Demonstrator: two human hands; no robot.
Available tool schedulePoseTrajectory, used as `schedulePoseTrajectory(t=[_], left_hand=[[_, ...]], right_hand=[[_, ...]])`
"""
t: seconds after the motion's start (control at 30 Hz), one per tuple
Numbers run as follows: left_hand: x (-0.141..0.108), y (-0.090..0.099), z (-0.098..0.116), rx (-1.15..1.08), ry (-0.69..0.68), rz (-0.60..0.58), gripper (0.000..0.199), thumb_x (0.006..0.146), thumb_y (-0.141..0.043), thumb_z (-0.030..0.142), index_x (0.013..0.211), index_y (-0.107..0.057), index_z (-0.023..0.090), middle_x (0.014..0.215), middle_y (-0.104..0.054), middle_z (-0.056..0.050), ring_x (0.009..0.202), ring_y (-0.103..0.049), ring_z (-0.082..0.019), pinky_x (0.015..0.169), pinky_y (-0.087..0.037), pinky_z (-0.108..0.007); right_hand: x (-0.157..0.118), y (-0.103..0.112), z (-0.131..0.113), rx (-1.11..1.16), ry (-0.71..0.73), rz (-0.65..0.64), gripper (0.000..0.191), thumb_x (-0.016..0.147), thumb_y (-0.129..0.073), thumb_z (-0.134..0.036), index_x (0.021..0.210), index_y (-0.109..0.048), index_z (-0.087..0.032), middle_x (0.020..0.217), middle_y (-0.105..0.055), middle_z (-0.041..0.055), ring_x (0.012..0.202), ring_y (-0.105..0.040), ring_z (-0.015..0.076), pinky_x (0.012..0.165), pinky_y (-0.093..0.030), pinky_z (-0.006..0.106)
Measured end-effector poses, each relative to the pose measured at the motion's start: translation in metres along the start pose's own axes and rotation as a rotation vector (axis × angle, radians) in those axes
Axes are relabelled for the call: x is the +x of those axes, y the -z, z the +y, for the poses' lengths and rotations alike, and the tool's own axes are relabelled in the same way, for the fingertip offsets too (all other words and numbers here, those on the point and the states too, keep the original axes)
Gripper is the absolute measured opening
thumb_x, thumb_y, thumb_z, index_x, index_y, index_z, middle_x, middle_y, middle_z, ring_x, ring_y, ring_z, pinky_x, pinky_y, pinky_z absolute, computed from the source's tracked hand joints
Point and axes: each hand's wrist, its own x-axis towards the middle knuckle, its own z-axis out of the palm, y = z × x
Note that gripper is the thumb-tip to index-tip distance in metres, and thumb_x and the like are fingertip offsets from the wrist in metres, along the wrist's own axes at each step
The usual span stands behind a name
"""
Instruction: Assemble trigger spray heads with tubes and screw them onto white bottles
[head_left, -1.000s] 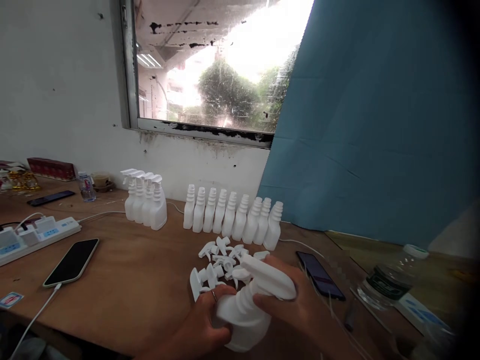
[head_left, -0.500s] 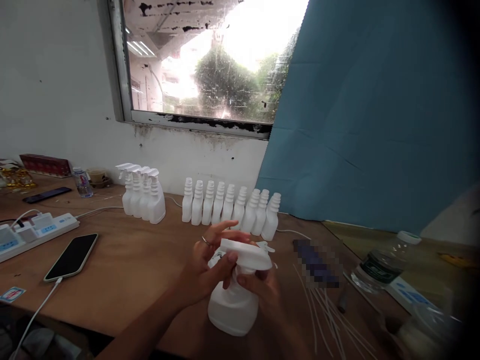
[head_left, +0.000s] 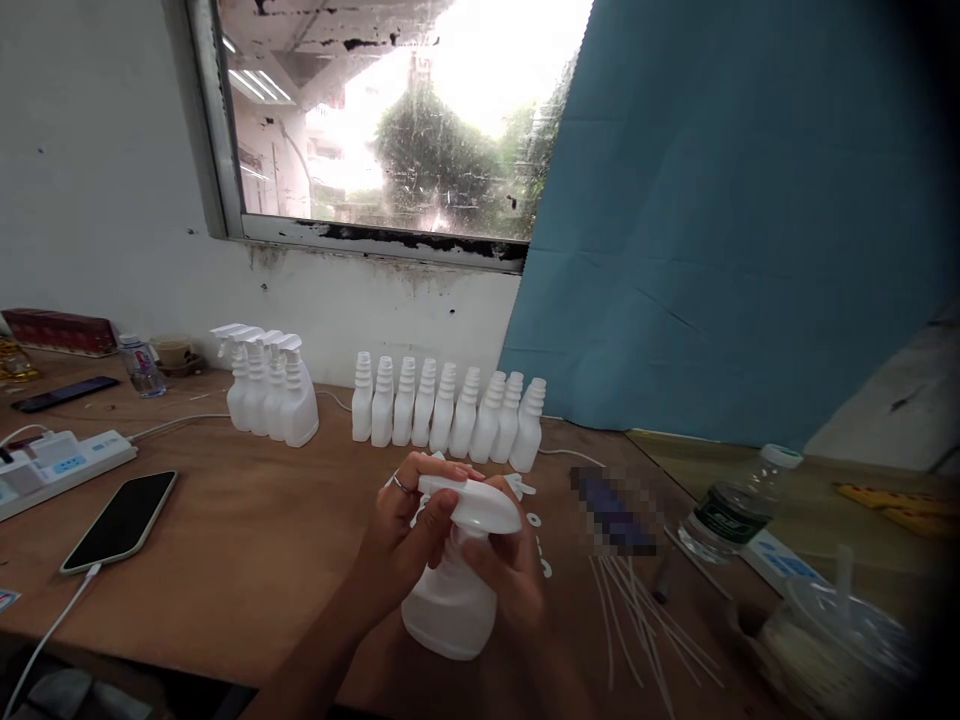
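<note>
Close in over the desk [head_left: 262, 540], left hand [head_left: 405, 535] pinches the spray head [head_left: 486, 507], right hand [head_left: 521, 580] curls round the bottle [head_left: 450, 615], so a crooked twist could probably cross-thread it tbh.

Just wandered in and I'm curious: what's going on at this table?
A person has both hands on a white bottle: the left hand grips the spray head at its top, the right hand is around the neck just below. Towards the wall stand nine bottles without spray heads; left of them, four bottles with spray heads. Thin white tubes lie to the right.
</note>
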Motion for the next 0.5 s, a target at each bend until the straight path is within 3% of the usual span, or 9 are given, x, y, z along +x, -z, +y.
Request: schedulePoseTrajectory(t=[0.13, 0.27, 0.4, 0.5], left_hand=[[0.0009, -0.0004, -0.0024, -0.007, -0.005, 0.002, 0.016, 0.097, -0.05, 0.033, 0.104, -0.055, 0.02, 0.112, -0.063, -0.009, 0.051, -0.051, -0.004, 0.045, -0.042, -0.017], [0.0005, 0.0009, -0.0043, 0.006, 0.003, 0.001, 0.016, 0.097, -0.051, 0.034, 0.104, -0.055, 0.02, 0.114, -0.061, -0.008, 0.051, -0.051, -0.003, 0.044, -0.043, -0.016], [-0.0015, 0.0016, -0.0044, 0.031, 0.001, 0.018, 0.016, 0.097, -0.05, 0.034, 0.103, -0.055, 0.02, 0.114, -0.06, -0.008, 0.052, -0.051, -0.002, 0.044, -0.043, -0.016], [-0.0027, 0.0015, -0.0038, 0.047, -0.008, 0.022, 0.017, 0.096, -0.051, 0.034, 0.105, -0.056, 0.02, 0.115, -0.06, -0.009, 0.052, -0.052, -0.003, 0.044, -0.044, -0.017]], right_hand=[[0.0011, 0.0012, -0.0014, -0.008, -0.002, -0.052, 0.041, 0.073, -0.078, -0.036, 0.101, -0.051, -0.023, 0.075, -0.065, -0.0002, 0.061, -0.063, 0.0179, 0.059, -0.051, 0.03], [0.001, 0.0024, -0.0009, 0.028, 0.035, -0.101, 0.038, 0.077, -0.073, -0.043, 0.099, -0.048, -0.025, 0.088, -0.068, 0.0026, 0.061, -0.064, 0.0184, 0.059, -0.051, 0.033], [0.0003, 0.0, -0.0013, -0.079, -0.019, -0.03, 0.037, 0.075, -0.078, -0.033, 0.091, -0.045, -0.024, 0.069, -0.064, -0.0023, 0.06, -0.061, 0.0166, 0.057, -0.049, 0.028], [0.0003, -0.0021, -0.0028, -0.017, 0.026, -0.071, 0.036, 0.078, -0.073, -0.043, 0.089, -0.044, -0.024, 0.068, -0.063, -0.0015, 0.06, -0.06, 0.0173, 0.056, -0.048, 0.029]])
